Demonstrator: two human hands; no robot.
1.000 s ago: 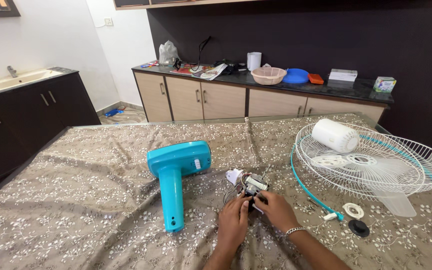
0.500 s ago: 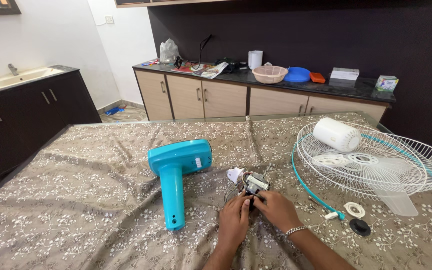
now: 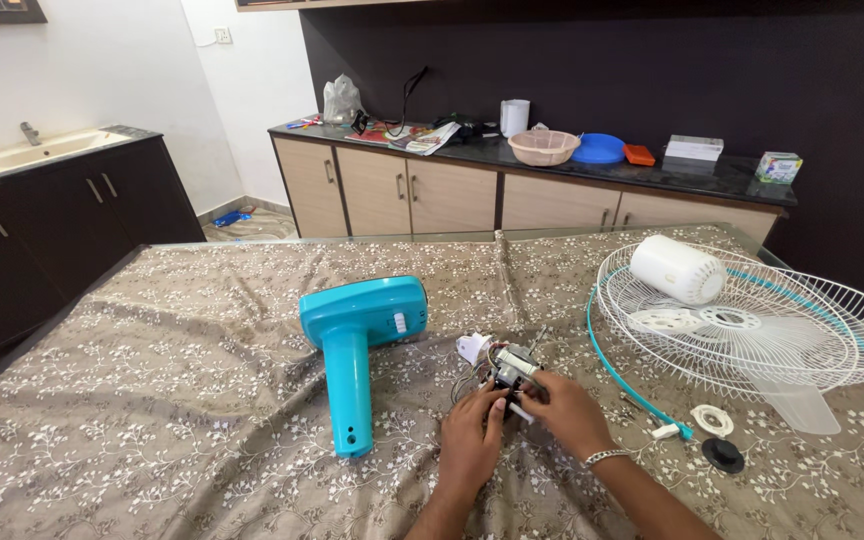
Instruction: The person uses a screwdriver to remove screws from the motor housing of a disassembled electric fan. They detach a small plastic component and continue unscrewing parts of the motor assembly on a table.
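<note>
Small fan motor (image 3: 508, 372) with loose wires lies on the patterned tablecloth (image 3: 152, 400) just right of the turquoise fan housing (image 3: 362, 335), pinched between fingers of left hand (image 3: 472, 440) and right hand (image 3: 564, 410); white wire guard (image 3: 752, 325) farther right of the housing.

Both hands (image 3: 517, 425) grip a small fan motor (image 3: 510, 372) on the table.

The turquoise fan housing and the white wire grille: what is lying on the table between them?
In the head view, the small fan motor with its wires lies between the turquoise housing and the grille; both hands, left and right, touch it.
</note>
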